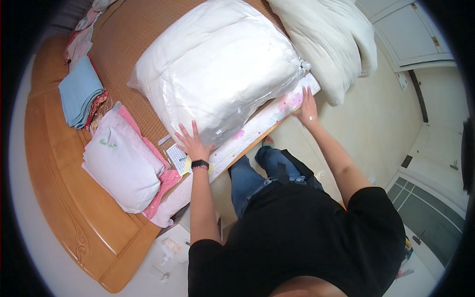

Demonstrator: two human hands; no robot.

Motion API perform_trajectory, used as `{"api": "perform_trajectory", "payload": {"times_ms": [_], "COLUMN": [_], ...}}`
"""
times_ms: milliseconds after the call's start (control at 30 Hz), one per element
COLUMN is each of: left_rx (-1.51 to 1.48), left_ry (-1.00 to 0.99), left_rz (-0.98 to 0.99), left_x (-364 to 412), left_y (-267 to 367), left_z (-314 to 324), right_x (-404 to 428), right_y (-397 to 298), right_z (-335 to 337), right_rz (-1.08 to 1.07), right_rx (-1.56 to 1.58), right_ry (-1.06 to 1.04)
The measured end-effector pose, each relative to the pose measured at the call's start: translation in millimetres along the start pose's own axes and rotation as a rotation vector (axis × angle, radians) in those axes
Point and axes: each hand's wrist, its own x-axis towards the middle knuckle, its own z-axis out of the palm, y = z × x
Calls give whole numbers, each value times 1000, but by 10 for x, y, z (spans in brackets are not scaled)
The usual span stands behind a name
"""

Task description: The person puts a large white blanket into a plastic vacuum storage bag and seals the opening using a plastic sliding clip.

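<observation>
A large clear plastic vacuum storage bag (222, 70) lies puffed up on the woven bed mat (115, 48), with white bedding inside it. My left hand (195, 144) has its fingers spread over the bag's near left corner, beside a printed card (177, 157) with a yellow edge. My right hand (307, 105) rests on the flowered mattress edge (259, 126), just below the bag's right end, where a valve or cap (305, 65) shows. Neither hand grips anything.
A white quilt (334, 41) hangs over the bed's far right corner. Folded blue cloth (79, 91) and a pillow (122, 167) with pink cloth lie along the wooden headboard (92, 215). A white bedside table (174, 252) holds small items. White cabinet doors (412, 33) stand at right.
</observation>
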Motion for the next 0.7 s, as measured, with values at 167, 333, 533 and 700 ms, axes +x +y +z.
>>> {"api": "perform_trajectory", "payload": {"times_ms": [167, 333, 533, 700], "left_rx": [-44, -236, -474, -1187], "left_ry": [69, 123, 323, 521], "left_rz": [35, 273, -95, -1106], "left_x": [410, 388, -158, -686], "left_y": [96, -156, -584, -841], "left_z": [14, 90, 301, 923], "right_x": [1125, 1456, 926, 477], "right_y": [-347, -300, 378, 653], "right_z": [-298, -318, -62, 272], "right_rz": [-224, -302, 32, 1009], "right_rx": [-264, -400, 230, 1193], "right_ry": [8, -144, 314, -432]}}
